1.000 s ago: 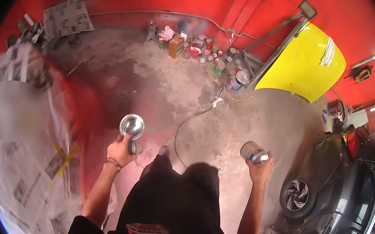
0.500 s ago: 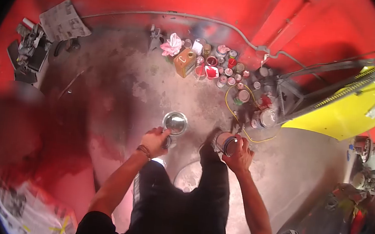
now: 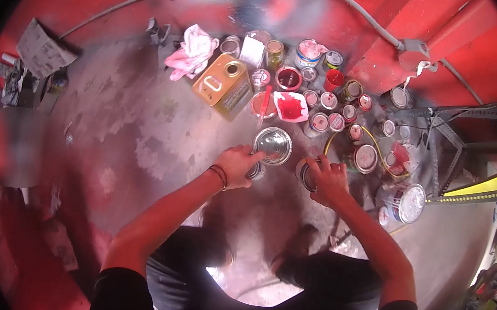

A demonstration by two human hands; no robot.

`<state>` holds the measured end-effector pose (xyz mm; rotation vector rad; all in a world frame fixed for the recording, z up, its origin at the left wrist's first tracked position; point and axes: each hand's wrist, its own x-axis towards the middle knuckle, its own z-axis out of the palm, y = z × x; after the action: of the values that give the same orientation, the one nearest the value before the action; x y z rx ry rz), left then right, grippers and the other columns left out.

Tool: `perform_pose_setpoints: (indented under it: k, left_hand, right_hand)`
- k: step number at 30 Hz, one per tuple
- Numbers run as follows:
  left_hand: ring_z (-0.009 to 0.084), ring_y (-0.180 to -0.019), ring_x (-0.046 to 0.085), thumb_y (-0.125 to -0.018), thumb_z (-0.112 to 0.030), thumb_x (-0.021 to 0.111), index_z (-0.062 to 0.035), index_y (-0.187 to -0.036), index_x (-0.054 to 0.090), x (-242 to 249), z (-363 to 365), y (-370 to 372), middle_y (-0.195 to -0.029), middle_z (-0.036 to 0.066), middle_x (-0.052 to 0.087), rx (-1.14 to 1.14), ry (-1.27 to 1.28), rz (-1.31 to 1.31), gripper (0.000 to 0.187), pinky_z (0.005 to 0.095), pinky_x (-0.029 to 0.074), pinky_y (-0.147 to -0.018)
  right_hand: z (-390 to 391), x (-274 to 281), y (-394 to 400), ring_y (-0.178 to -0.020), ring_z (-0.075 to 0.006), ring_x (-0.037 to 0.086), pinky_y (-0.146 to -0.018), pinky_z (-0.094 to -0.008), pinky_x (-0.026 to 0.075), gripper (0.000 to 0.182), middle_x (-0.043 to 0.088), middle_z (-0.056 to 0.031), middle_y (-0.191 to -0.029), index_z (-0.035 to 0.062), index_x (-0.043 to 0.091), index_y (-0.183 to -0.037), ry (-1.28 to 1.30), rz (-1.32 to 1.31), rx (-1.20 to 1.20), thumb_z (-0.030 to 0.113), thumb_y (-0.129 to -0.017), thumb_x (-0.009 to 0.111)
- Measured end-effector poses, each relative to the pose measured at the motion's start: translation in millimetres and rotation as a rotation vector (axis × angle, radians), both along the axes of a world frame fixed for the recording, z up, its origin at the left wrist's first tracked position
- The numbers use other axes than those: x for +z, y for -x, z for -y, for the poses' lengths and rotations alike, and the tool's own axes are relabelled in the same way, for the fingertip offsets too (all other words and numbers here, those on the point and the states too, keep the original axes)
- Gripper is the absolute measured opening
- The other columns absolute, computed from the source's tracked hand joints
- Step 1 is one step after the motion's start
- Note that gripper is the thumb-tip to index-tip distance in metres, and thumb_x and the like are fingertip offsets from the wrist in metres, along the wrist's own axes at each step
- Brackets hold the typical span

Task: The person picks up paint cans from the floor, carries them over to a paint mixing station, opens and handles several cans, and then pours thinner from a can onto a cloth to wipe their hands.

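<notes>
My left hand [image 3: 238, 166] is closed round a small can [image 3: 256, 171], most of it hidden under my fingers. Touching or just beyond the fingertips is a larger open silver can [image 3: 273, 146] with a shiny inside. My right hand [image 3: 327, 180] grips a dark-topped can [image 3: 305, 174] from above, its fingers over the rim. Both hands are low over the concrete floor, in front of a group of paint cans. A white tub with red paint [image 3: 290, 107] and a red stick [image 3: 264, 105] lie just beyond the silver can.
A yellow rectangular tin [image 3: 224, 86] and a pink-stained cloth [image 3: 194, 53] are at the back left. Several paint cans stand along the red wall. A large white-lidded can [image 3: 411, 203] is at the right, near a metal stand [image 3: 452, 146] and a yellow panel [image 3: 490, 185].
The view has moved lower and closer to the paint cans, and my knees are now spread apart. Both hands have come down toward the cans, still holding theirs.
</notes>
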<state>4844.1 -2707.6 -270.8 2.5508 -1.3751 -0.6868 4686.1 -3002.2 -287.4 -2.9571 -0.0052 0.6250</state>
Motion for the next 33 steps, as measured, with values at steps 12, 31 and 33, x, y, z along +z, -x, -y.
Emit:
perform_pose_setpoints:
  k: [12,31,33]
  left_hand:
    - [0.0378,-0.121,0.068,-0.074,-0.030,0.091,-0.0219,-0.150,0.054,-86.6,44.7,-32.7,-0.128,0.017,0.065,-0.034,-0.030,-0.090,0.084,0.0479,0.059,-0.100]
    - [0.0344,-0.111,0.069,-0.071,-0.028,0.094,-0.0161,-0.175,0.026,-121.0,29.4,-0.7,-0.118,0.013,0.065,-0.124,0.130,0.116,0.125,0.0454,0.060,-0.097]
    - [0.0342,-0.111,0.069,-0.072,-0.028,0.094,-0.0157,-0.176,0.025,-121.0,28.4,-0.1,-0.117,0.014,0.066,-0.129,0.165,0.141,0.125,0.0447,0.059,-0.098]
  right_hand:
    - [39.1,-70.3,-35.5,-0.126,-0.0428,0.064,-0.109,-0.0614,0.044,0.113,0.046,-0.0185,-0.157,0.0226,0.042,-0.164,-0.051,0.089,-0.033,0.041,-0.069,0.100]
    - [22.4,-63.8,-32.0,-0.132,-0.0487,0.060,-0.103,-0.0508,0.061,0.105,0.047,-0.0206,-0.152,0.0099,0.045,-0.155,-0.042,0.122,-0.156,0.025,-0.068,0.102]
    - [27.4,-68.5,-21.8,-0.134,-0.0474,0.059,-0.104,-0.0520,0.061,0.103,0.047,-0.0192,-0.153,0.0114,0.046,-0.153,-0.141,0.229,-0.170,0.021,-0.068,0.102]
